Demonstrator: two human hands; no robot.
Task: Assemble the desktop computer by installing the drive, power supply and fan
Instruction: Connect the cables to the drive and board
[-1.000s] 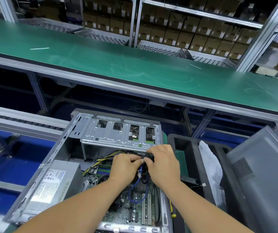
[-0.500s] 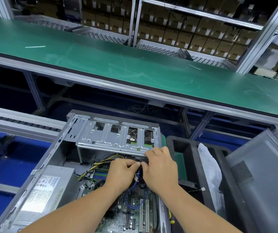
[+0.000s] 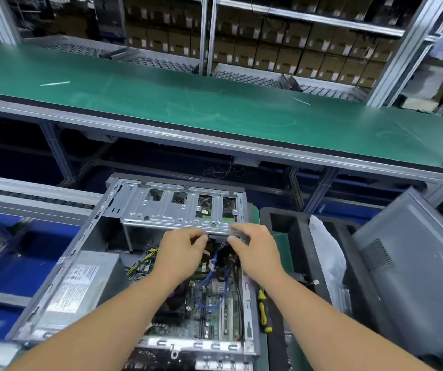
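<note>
An open grey computer case (image 3: 62, 266) lies on its side in front of me. Its power supply (image 3: 77, 286) with a white label sits in the left corner. The motherboard (image 3: 215, 311) lies bare at the bottom, with a blue cable (image 3: 211, 274) looping over it. A metal drive cage (image 3: 183, 207) spans the far end. Both hands work just under the cage's near edge. My left hand (image 3: 181, 253) has its fingers curled near the blue cable. My right hand (image 3: 255, 250) pinches a small dark connector by the cage's right corner; what the fingertips hold is mostly hidden.
A black foam tray (image 3: 282, 226) with a white plastic bag (image 3: 327, 261) stands right of the case. A grey side panel (image 3: 416, 277) leans further right. A yellow-handled screwdriver (image 3: 263, 309) lies by the case's right wall. A green conveyor belt (image 3: 215, 108) runs behind.
Both hands have drawn slightly apart and moved up to the drive cage's near edge; earlier they were touching over the blue cable. The camera shifted a little.
</note>
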